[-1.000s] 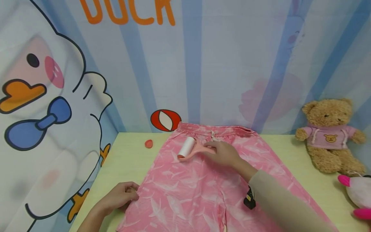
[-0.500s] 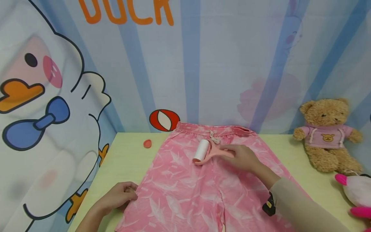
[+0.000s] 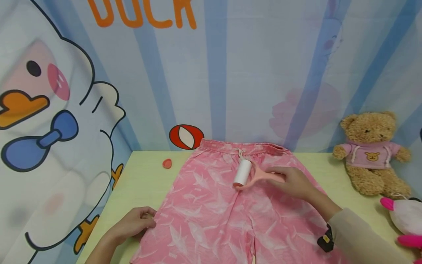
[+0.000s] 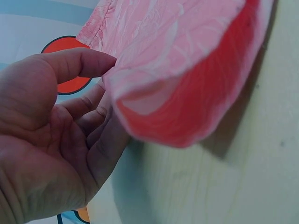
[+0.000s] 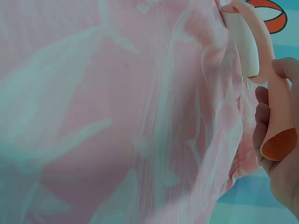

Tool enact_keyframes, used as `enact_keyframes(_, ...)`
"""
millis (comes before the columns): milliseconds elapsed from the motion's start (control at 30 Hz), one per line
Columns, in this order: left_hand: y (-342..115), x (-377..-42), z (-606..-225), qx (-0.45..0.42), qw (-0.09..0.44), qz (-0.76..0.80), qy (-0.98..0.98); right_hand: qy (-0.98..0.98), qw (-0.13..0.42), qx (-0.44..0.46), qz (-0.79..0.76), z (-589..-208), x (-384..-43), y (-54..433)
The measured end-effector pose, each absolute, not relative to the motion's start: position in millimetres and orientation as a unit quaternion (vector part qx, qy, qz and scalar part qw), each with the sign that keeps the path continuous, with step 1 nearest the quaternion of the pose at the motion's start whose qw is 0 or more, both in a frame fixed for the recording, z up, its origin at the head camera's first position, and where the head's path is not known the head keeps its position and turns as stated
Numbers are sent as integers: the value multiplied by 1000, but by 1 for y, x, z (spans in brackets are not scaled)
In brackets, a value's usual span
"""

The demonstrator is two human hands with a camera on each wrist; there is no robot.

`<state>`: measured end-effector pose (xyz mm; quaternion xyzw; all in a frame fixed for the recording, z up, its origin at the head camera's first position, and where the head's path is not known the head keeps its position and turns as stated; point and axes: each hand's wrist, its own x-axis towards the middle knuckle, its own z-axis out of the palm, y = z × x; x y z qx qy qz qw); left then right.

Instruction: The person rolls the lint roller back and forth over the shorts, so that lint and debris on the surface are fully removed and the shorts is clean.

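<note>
Pink shorts (image 3: 201,205) with a white leaf-like print lie flat, waistband at the far side. My right hand (image 3: 293,183) grips the peach handle of a lint roller (image 3: 243,172), whose white roll lies on the shorts just below the drawstring (image 3: 240,152). In the right wrist view, fingers and thumb wrap round the lint roller (image 5: 278,102) handle. At the left side edge, my left hand (image 3: 135,222) pinches the cloth. The left wrist view shows the thumb on top and the fingers below the shorts (image 4: 159,65), with the red inside of the leg opening facing out.
A small red-orange oval piece (image 3: 167,163) lies on the pale yellow table (image 3: 145,183) left of the waistband. At the right sit a teddy bear (image 3: 370,154) and a white and pink plush toy (image 3: 407,220). A duck-print backdrop (image 3: 250,73) stands behind and along the left.
My right hand has moved the lint roller rightward across the upper shorts, from the left side to the middle under the drawstring. The left hand stays at the edge.
</note>
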<state>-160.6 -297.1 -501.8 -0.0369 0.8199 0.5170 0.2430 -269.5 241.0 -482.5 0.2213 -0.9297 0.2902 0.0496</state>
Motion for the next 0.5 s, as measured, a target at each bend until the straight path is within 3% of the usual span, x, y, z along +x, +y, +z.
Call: enact_keyframes(500,-297,-160,-503,-36,241,514,823,-926,46,236,291,-484,-271,249)
